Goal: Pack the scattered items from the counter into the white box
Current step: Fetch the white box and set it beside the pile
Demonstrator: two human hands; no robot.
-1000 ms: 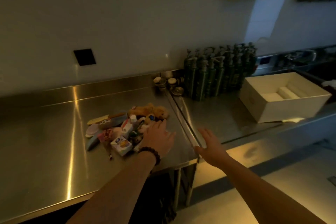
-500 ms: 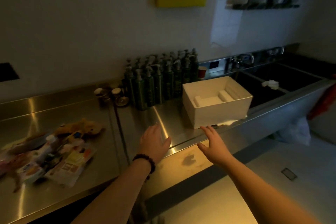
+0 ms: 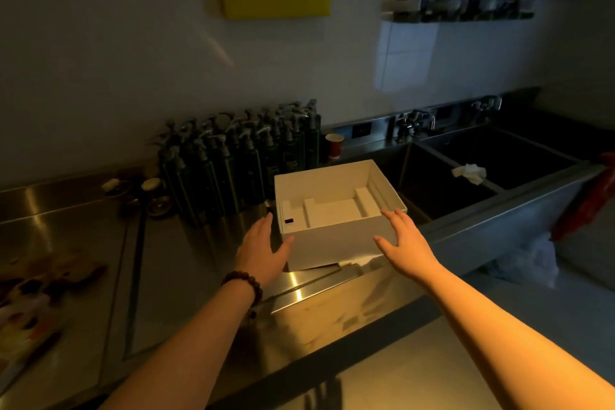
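I find the white box (image 3: 336, 236) standing on the steel counter (image 3: 186, 263) near its front edge, open at the top, with only white inserts inside. My left hand (image 3: 263, 248) is at its left corner, my right hand (image 3: 404, 241) at its right; fingers straight on both, neither grasping it. The scattered items (image 3: 36, 289) lie blurred at far left, well apart. Pump bottles (image 3: 239, 156) stand behind the box.

Stainless steel counter (image 3: 186, 276): white box (image 3: 336, 243) at front edge beside sink; green pump bottles (image 3: 239, 160) along back edge; blurred scattered items (image 3: 36, 293) at left end.
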